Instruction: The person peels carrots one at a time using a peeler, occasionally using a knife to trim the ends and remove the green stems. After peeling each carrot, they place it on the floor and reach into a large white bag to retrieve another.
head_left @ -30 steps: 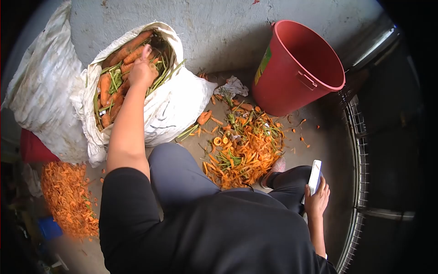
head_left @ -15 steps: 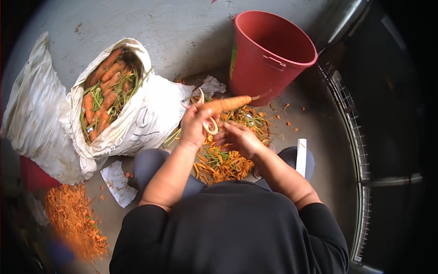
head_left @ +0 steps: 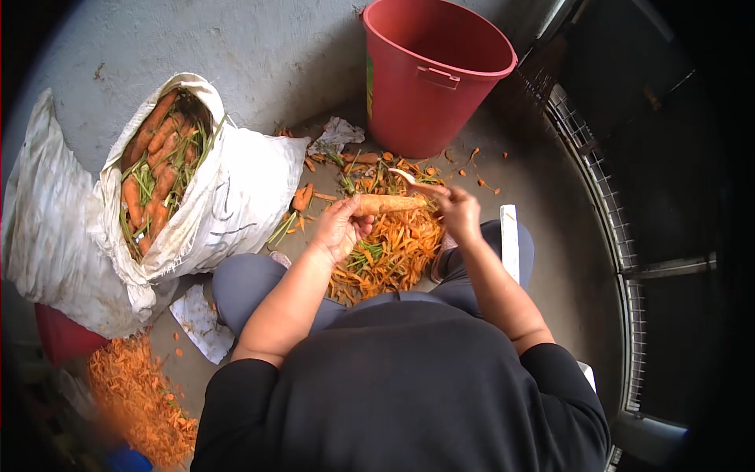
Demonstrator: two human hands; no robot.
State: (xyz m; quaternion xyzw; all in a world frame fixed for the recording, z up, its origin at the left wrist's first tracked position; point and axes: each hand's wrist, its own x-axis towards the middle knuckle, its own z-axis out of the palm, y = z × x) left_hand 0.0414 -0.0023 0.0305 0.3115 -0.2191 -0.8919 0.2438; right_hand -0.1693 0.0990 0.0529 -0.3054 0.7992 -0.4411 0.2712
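Note:
My left hand point(head_left: 340, 230) is closed around the thick end of an orange carrot point(head_left: 391, 204), which points right, its skin looking mostly peeled. In my right hand point(head_left: 460, 212) is a pale vegetable peeler point(head_left: 425, 187), gripped by its handle, with its curved head reaching left just above the carrot. The carrot's thin end is close to my right fingers. Below both hands, a heap of carrot peelings point(head_left: 385, 263) with green stalks lies on the floor between my legs.
At left stands a white sack point(head_left: 252, 177) holding unpeeled carrots point(head_left: 163, 157) and green stems. A red bucket point(head_left: 417, 110) is ahead by the wall. Another pile of peelings point(head_left: 138, 393) lies at lower left, near a torn white scrap point(head_left: 202, 324). Wire mesh point(head_left: 598, 197) runs along the right.
The peeler, earlier at my left hand with the carrot, is now in my right hand. My right hand has moved up and right. The view has shifted, and the carrot lies more level.

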